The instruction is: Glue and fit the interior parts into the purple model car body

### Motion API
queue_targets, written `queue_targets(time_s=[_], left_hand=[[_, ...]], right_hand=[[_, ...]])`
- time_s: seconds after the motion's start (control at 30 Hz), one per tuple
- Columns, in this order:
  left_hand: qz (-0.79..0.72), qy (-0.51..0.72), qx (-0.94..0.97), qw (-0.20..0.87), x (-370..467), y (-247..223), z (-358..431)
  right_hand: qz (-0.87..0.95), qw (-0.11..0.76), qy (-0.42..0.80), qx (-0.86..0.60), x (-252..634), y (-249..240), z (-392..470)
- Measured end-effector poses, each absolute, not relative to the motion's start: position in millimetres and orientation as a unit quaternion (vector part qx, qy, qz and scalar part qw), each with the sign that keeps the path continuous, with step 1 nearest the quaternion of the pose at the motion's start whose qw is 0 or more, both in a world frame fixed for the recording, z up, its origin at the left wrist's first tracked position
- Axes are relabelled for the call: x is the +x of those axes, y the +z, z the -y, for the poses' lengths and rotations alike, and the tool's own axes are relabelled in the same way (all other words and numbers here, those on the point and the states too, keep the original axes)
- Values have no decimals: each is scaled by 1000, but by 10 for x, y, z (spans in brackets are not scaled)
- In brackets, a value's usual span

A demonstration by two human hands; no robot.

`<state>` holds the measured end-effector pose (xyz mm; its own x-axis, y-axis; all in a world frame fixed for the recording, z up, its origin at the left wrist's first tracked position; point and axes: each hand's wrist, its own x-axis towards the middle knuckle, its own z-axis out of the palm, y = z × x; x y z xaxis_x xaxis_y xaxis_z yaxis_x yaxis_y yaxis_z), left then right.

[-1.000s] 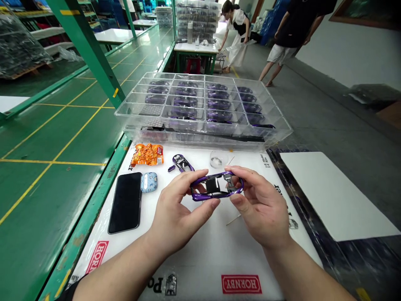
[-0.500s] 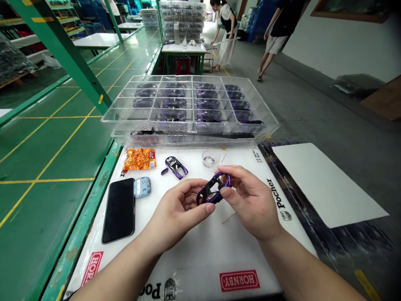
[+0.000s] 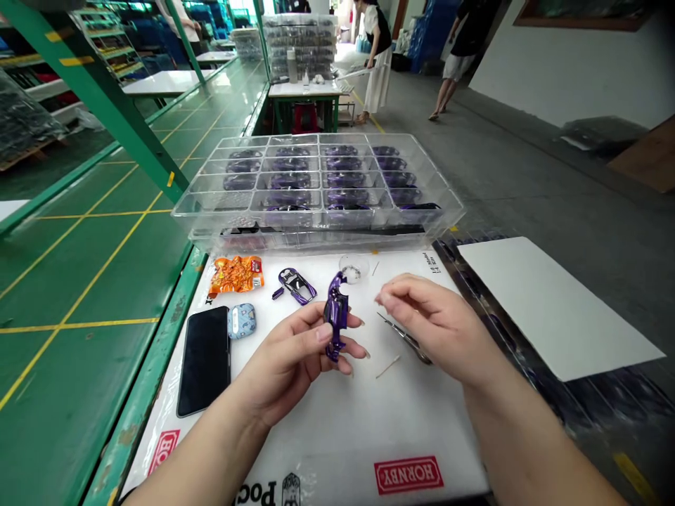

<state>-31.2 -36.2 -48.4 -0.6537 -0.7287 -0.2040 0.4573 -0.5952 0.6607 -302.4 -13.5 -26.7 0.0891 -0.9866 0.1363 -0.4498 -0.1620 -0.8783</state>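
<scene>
Purple car body shell (image 3: 336, 316) is gripped by my left hand (image 3: 295, 358), on its side between thumb and fingers. My right hand (image 3: 427, 320) is apart from the shell, fingertips pinched together; what they hold, if anything, is too small to tell. Partly under that hand lie metal tweezers (image 3: 408, 339) on the white sheet. A cotton swab (image 3: 388, 366) rests just below them. Behind the held shell is a small clear round dish (image 3: 354, 268) with tiny dark bits. Another purple car shell (image 3: 298, 284) lies to the left, a small purple piece (image 3: 278, 293) beside it.
Clear compartment trays (image 3: 316, 186) with purple shells stand at the back. On the left are an orange packet (image 3: 236, 273), a phone (image 3: 204, 360) and a blue patterned case (image 3: 242, 320). A white board (image 3: 559, 306) lies right. Two people stand or walk in the far aisle.
My right hand has let go of the shell and moved right and slightly down. My left hand has turned the shell upright. The tweezers now show.
</scene>
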Motion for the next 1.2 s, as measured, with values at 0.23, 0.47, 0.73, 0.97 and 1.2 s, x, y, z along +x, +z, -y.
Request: queue_targets(time_s=[0.23, 0.47, 0.73, 0.97, 1.2], left_hand=[[246, -851, 242, 396, -292, -452, 420], [255, -846, 242, 400, -322, -449, 392], [281, -833, 250, 406, -332, -467, 376], [281, -836, 236, 408, -335, -456, 380], [301, -847, 228, 375, -324, -458, 344]], right_hand=[[-520, 352, 8, -778, -3159, -235, 62], [-536, 284, 81, -791, -2850, -300, -5], [-516, 320, 22, -794, -2845, -321, 29], [-540, 292, -154, -774, -2882, -306, 52], [-533, 322, -408, -668, -2773, -279, -77]])
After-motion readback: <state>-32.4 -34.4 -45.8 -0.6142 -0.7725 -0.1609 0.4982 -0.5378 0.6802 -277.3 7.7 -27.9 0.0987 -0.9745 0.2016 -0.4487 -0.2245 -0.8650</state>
